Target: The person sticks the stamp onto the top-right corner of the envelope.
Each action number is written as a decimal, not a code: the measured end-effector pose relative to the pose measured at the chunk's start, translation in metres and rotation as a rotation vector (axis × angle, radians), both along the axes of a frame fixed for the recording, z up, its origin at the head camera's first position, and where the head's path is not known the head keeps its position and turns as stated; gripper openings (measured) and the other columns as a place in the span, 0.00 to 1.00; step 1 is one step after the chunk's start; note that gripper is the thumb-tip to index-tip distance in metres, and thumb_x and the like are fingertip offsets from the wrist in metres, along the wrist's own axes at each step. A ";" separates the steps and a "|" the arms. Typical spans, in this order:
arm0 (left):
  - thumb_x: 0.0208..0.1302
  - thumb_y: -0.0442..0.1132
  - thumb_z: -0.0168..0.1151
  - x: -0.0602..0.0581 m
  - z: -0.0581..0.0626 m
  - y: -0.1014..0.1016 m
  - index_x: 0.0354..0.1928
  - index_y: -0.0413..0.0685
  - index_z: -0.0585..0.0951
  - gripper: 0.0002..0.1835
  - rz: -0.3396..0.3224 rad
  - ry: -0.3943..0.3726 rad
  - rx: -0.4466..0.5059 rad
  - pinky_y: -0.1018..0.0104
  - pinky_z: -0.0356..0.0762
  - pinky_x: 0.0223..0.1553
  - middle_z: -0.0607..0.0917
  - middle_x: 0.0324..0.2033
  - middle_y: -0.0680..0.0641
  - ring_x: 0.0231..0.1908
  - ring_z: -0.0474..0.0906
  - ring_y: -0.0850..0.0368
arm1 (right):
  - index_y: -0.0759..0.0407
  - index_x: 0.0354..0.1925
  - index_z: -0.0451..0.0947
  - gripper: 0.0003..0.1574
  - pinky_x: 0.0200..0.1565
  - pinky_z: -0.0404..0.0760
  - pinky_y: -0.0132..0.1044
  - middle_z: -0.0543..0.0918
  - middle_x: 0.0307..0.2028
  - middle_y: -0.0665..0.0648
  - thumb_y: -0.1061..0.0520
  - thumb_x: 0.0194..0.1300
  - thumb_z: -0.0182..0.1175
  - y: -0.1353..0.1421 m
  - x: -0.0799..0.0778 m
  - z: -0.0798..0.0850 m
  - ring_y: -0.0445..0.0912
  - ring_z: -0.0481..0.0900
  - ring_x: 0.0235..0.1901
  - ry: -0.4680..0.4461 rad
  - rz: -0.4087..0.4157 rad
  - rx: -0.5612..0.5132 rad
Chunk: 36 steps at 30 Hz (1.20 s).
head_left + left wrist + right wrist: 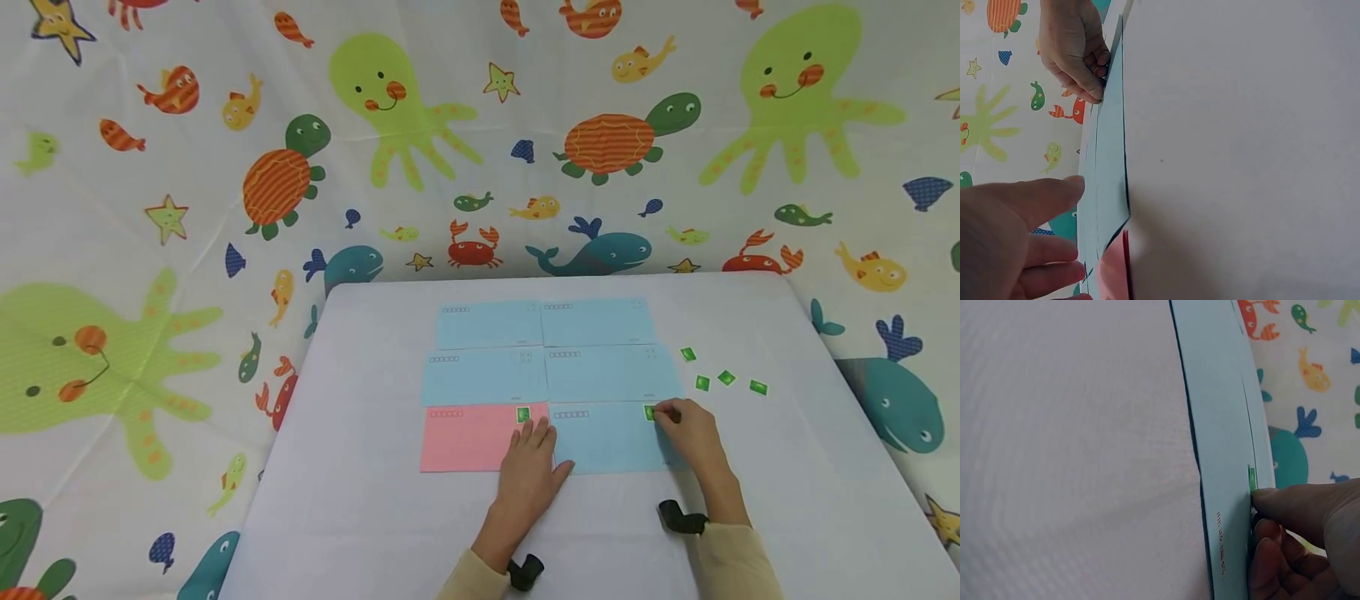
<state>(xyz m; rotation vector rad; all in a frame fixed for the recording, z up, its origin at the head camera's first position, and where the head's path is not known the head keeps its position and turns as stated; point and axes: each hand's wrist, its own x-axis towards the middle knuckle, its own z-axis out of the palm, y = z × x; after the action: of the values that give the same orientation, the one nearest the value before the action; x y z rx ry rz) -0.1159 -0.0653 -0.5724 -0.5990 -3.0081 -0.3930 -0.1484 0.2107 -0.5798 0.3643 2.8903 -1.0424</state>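
Square the green stamp (648,412), pinched by the right hand (692,429) at the nearest blue envelope (607,442)'s top right corner, before pressing, the left hand (528,471) resting straight-fingered on the pink envelope (465,443).

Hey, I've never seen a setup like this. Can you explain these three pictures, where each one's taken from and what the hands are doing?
There's no machine here, just a person's left hand and right hand, both bare. The wide picture comes from a camera worn on the head, looking forward and down. The two close pictures come from cameras on the left and right wrists.

On the white table lie what look like six envelopes: five blue envelopes and one pink envelope, which has a small green stamp. Four loose stamps lie to the right.

The left hand lies over the pink envelope's right edge. The right hand pinches another green stamp at the nearest right-hand blue envelope's upper right corner.
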 end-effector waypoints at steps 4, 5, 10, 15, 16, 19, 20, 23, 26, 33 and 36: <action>0.66 0.54 0.65 0.002 0.005 -0.006 0.64 0.43 0.78 0.31 -0.002 0.025 0.030 0.50 0.71 0.68 0.79 0.66 0.44 0.68 0.73 0.46 | 0.71 0.45 0.82 0.13 0.46 0.80 0.54 0.83 0.43 0.70 0.62 0.68 0.59 -0.004 0.003 0.000 0.58 0.80 0.42 -0.003 -0.008 -0.001; 0.66 0.54 0.65 0.002 0.007 -0.007 0.65 0.43 0.77 0.31 -0.002 0.029 0.039 0.50 0.71 0.68 0.78 0.66 0.44 0.68 0.73 0.46 | 0.72 0.45 0.82 0.13 0.45 0.80 0.54 0.83 0.42 0.70 0.62 0.68 0.59 -0.005 0.004 0.000 0.58 0.80 0.41 -0.004 -0.010 -0.002; 0.66 0.53 0.66 0.004 0.013 -0.010 0.66 0.42 0.76 0.32 0.012 0.055 0.071 0.48 0.70 0.69 0.78 0.66 0.44 0.68 0.73 0.45 | 0.71 0.45 0.82 0.13 0.45 0.80 0.53 0.83 0.42 0.70 0.62 0.68 0.59 -0.005 0.004 -0.001 0.58 0.80 0.41 -0.005 -0.012 -0.007; 0.66 0.51 0.66 0.004 0.015 -0.015 0.65 0.41 0.77 0.31 0.034 0.070 0.105 0.48 0.69 0.69 0.79 0.66 0.43 0.68 0.73 0.45 | 0.71 0.45 0.82 0.12 0.45 0.81 0.53 0.83 0.43 0.70 0.63 0.68 0.59 -0.005 0.005 -0.002 0.58 0.80 0.41 0.006 -0.010 -0.012; 0.66 0.51 0.66 0.004 0.016 -0.016 0.65 0.41 0.77 0.31 0.043 0.066 0.112 0.48 0.69 0.69 0.79 0.66 0.43 0.68 0.73 0.45 | 0.71 0.45 0.82 0.12 0.45 0.81 0.53 0.83 0.43 0.70 0.63 0.68 0.59 -0.005 0.005 -0.002 0.58 0.80 0.41 0.007 -0.009 -0.013; 0.66 0.50 0.66 0.003 0.017 -0.021 0.66 0.41 0.76 0.31 0.068 0.059 0.143 0.48 0.68 0.70 0.78 0.66 0.43 0.69 0.72 0.45 | 0.71 0.45 0.82 0.13 0.45 0.81 0.52 0.83 0.43 0.70 0.62 0.68 0.59 -0.005 0.006 -0.002 0.58 0.80 0.41 0.006 -0.009 -0.010; 0.66 0.50 0.65 0.003 0.018 -0.022 0.66 0.40 0.76 0.31 0.075 0.057 0.151 0.48 0.68 0.70 0.78 0.66 0.43 0.69 0.71 0.45 | 0.71 0.45 0.82 0.13 0.45 0.80 0.52 0.83 0.43 0.70 0.62 0.68 0.59 -0.005 0.006 -0.002 0.58 0.80 0.41 0.006 -0.009 -0.009; 0.67 0.49 0.65 0.002 0.018 -0.026 0.67 0.40 0.75 0.31 0.099 0.056 0.183 0.48 0.69 0.70 0.78 0.66 0.42 0.70 0.71 0.45 | 0.71 0.45 0.82 0.13 0.44 0.80 0.53 0.83 0.42 0.70 0.62 0.68 0.59 -0.004 0.006 -0.002 0.58 0.80 0.41 0.011 -0.005 -0.008; 0.67 0.48 0.65 0.001 0.019 -0.028 0.67 0.39 0.74 0.31 0.122 0.044 0.213 0.48 0.68 0.70 0.77 0.67 0.41 0.70 0.71 0.44 | 0.71 0.44 0.83 0.12 0.44 0.80 0.53 0.83 0.42 0.70 0.63 0.67 0.59 -0.002 0.006 -0.002 0.58 0.80 0.41 0.024 0.006 -0.007; 0.67 0.49 0.65 -0.002 0.022 -0.035 0.68 0.41 0.73 0.32 0.180 0.025 0.257 0.48 0.68 0.69 0.76 0.68 0.41 0.70 0.70 0.44 | 0.71 0.44 0.83 0.12 0.44 0.80 0.52 0.83 0.42 0.70 0.62 0.67 0.59 0.000 0.005 -0.001 0.58 0.81 0.41 0.038 0.020 -0.004; 0.67 0.49 0.65 -0.003 0.023 -0.038 0.69 0.41 0.73 0.32 0.207 0.020 0.276 0.48 0.67 0.70 0.76 0.68 0.41 0.71 0.69 0.44 | 0.71 0.44 0.83 0.12 0.44 0.80 0.52 0.83 0.42 0.70 0.62 0.67 0.59 0.001 0.004 0.000 0.58 0.80 0.41 0.029 0.019 -0.008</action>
<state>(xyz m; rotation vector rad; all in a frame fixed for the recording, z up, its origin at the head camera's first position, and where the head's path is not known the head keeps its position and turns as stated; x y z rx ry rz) -0.1190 -0.1030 -0.5497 -0.2656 -2.8831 -0.7634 -0.1449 0.2119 -0.5801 0.3231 2.9081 -1.0646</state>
